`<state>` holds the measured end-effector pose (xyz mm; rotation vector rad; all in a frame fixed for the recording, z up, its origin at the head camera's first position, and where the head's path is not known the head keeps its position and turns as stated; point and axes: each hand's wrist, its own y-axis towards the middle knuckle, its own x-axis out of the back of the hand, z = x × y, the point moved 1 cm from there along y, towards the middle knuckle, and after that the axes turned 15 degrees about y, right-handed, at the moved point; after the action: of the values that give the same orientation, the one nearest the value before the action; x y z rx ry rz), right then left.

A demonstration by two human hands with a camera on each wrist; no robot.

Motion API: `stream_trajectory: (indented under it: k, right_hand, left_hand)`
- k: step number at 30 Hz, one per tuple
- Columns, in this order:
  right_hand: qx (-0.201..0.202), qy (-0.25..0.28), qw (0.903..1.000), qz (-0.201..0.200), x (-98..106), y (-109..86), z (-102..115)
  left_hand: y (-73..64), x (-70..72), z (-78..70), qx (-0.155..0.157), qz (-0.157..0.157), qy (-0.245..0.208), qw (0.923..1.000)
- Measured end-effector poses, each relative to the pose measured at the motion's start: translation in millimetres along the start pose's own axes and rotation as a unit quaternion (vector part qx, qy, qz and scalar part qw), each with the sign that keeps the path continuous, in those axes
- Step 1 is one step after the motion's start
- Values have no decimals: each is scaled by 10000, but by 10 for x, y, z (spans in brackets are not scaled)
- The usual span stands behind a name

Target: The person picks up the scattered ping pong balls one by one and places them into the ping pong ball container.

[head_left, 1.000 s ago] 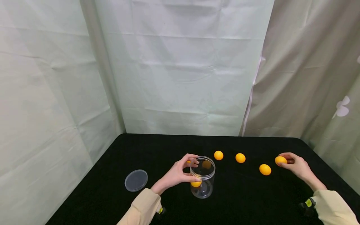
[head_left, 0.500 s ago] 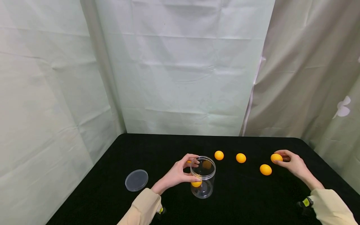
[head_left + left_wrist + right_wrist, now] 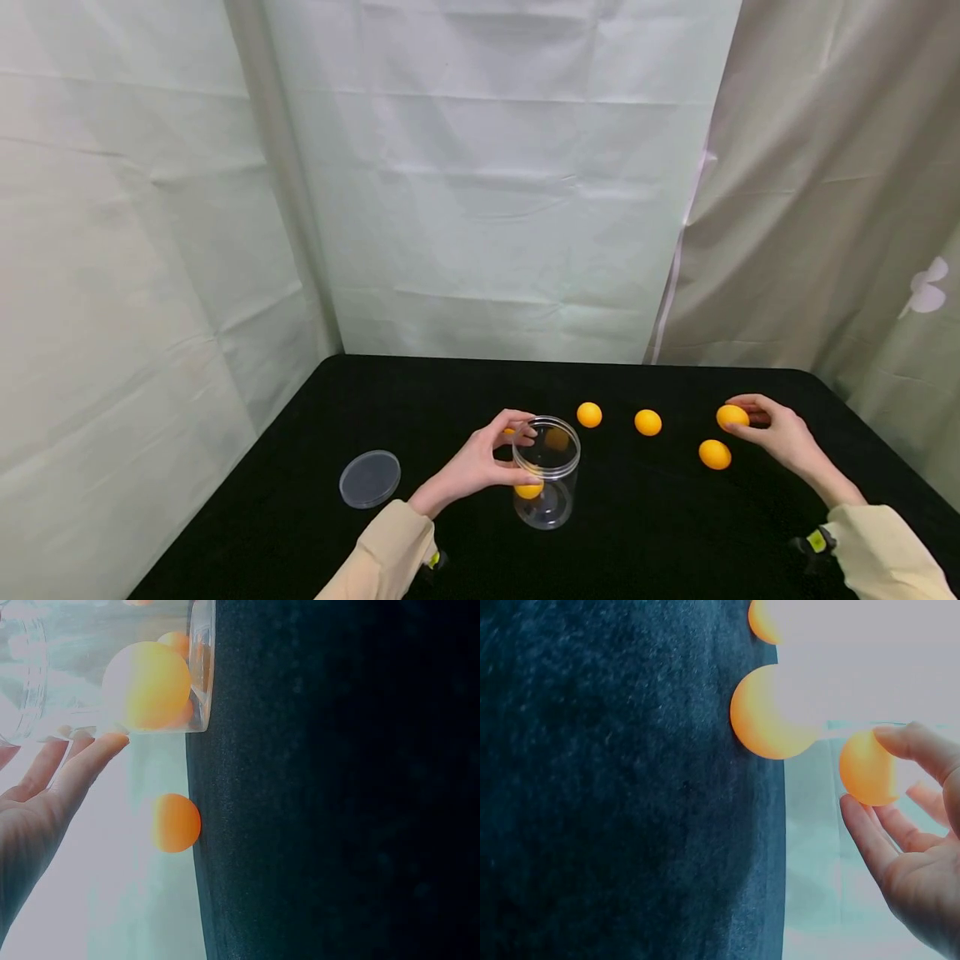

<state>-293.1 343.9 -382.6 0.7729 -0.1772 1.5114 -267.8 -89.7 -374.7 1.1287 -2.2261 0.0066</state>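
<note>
My left hand holds a clear plastic jar around its upper side, thumb in front and fingers behind. The jar stands upright with its mouth uncovered. An orange ping-pong ball shows through the wall low in the jar and seems to be inside; the thumb partly covers it in the head view. At the right, my right hand pinches another ping-pong ball between thumb and fingertips, raised off the table. Below it on the cloth lies a loose ball.
Two more orange balls, one nearer and one farther right, lie behind the jar's right side. Another ball sits behind the left hand. A round clear lid lies left on the black table. Pale curtains surround it.
My right hand has moved left and slightly up with the ping-pong ball. The left hand keeps its hold on the jar. The head view has shifted slightly.
</note>
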Motion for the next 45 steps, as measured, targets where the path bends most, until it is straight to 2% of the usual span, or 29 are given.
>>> stream_trajectory:
  k: [2, 17, 21, 28, 30, 37, 45]
  right_hand:
    - [18, -3, 10000, 17, -1, 4, 16]
    - [69, 107, 9999, 100, -71, 42, 145]
    - [211, 87, 9997, 84, -98, 40, 175]
    - [304, 173, 9993, 138, -121, 56, 226]
    - [301, 213, 9992, 165, -124, 61, 236]
    - [317, 245, 9990, 219, -150, 74, 271]
    - [386, 246, 9987, 220, -185, 85, 307]
  left_hand:
    - [-13, 14, -83, 42, 41, -8, 10000]
    - [-15, 19, -89, 24, 51, -7, 10000]
    - [-9, 14, -47, 1, 32, -17, 10000]
    - [37, -38, 198, -22, -58, 5, 10000]
    - [38, -44, 230, -57, -81, 14, 9999]
    - [38, -49, 248, -122, -95, 2, 9999]
    - [32, -32, 192, 22, -39, -17, 10000]
